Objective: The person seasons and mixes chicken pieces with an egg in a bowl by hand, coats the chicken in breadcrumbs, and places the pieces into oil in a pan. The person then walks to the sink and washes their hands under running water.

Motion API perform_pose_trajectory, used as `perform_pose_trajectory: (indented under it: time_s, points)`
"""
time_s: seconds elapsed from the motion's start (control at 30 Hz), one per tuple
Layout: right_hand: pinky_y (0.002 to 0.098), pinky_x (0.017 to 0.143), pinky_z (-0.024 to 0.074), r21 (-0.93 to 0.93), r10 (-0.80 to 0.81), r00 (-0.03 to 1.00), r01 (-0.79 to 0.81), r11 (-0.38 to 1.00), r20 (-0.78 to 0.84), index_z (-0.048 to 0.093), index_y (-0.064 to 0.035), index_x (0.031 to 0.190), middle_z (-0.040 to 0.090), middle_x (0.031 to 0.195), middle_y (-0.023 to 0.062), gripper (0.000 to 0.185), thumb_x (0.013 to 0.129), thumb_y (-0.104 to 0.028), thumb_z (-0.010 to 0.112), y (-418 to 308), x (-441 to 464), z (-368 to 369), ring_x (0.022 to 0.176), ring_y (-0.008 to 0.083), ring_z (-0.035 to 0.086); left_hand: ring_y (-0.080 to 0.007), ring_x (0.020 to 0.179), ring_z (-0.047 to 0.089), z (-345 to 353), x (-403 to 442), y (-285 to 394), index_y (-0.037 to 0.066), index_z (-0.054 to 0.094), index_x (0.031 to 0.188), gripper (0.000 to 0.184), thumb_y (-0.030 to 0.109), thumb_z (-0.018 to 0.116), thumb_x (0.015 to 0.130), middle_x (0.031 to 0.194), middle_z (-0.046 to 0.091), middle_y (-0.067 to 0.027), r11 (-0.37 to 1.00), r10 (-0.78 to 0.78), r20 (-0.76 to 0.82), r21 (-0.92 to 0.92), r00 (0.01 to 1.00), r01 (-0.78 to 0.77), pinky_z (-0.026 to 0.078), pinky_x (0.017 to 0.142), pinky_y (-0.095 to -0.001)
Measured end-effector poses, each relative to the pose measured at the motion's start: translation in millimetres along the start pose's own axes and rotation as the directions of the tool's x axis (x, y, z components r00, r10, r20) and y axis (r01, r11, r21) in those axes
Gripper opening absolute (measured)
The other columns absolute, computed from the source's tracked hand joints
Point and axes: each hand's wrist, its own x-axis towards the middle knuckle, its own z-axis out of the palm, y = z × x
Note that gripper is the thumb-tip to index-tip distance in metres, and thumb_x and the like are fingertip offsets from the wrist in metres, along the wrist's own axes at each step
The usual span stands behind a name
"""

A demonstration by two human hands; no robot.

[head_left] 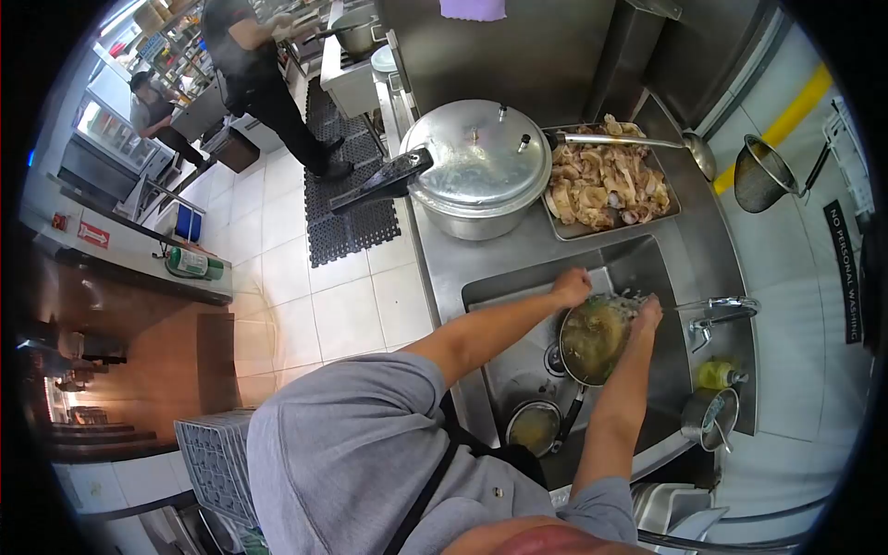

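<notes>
Both hands are over a metal sink (518, 370), at the far rim of a round pan (592, 340) that holds cloudy, greenish-yellow liquid. My left hand (573, 287) is closed just above the pan's upper left edge; what its fingers hold, if anything, is too small to make out. At the upper right edge is my right hand (649, 313), beside splashing water, with its fingers partly hidden. Water comes from the faucet (726, 310) toward that hand. A smaller pan (534, 426) with yellowish liquid sits lower in the sink.
A large pressure cooker (479, 166) and a tray of cooked meat pieces (610, 176) stand on the counter behind the sink. A ladle (700, 155) lies across the tray. On the right are a hanging strainer (764, 176) and a small pot (709, 416). Two people are at the upper left.
</notes>
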Motion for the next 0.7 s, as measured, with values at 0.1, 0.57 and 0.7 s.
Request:
perform_pose_trajectory:
  time_s: [0.1, 0.57, 0.7]
  points:
    - [0.0369, 0.053, 0.0452, -0.120, -0.217, 0.961, 0.239, 0.964, 0.171, 0.058, 0.0000, 0.105, 0.056, 0.089, 0.0114, 0.031, 0.089, -0.025, 0.051, 40.4, 62.0, -8.0, 0.063, 0.0205, 0.053, -0.0329, 0.078, 0.064, 22.5, -6.7, 5.2, 0.002, 0.065, 0.091, 0.023, 0.022, 0.056, 0.084, 0.089, 0.067, -0.0188, 0.996, 0.066, 0.047, 0.053, 0.997, -0.068, 0.050, 0.071, -0.0416]
    - [0.0410, 0.093, 0.0466, -0.622, -0.704, 0.298, 0.740, -0.257, 0.645, 0.065, 0.0001, 0.099, 0.060, 0.117, 0.0184, 0.024, 0.079, -0.009, 0.054, 45.7, -44.6, -54.3, 0.108, 0.0307, 0.059, -0.0274, 0.086, 0.067, 141.6, 96.4, 28.1, 0.000, 0.062, 0.096, 0.025, 0.022, 0.067, 0.087, 0.095, 0.067, -0.0163, 0.720, 0.023, 0.835, -0.395, 0.549, 0.571, 0.053, 0.085, -0.0407]
    - [0.0394, 0.094, 0.0449, -0.447, -0.715, 0.278, 0.893, -0.053, 0.642, 0.065, -0.0008, 0.097, 0.063, 0.104, 0.0150, 0.031, 0.067, 0.000, 0.058, 24.2, -54.0, -54.4, 0.107, 0.0328, 0.058, -0.0261, 0.100, 0.063, 144.5, 93.8, 29.7, -0.004, 0.059, 0.104, 0.040, 0.034, 0.054, 0.094, 0.108, 0.064, -0.0197, 0.609, -0.092, 0.868, -0.338, 0.487, 0.717, 0.050, 0.091, -0.0410]
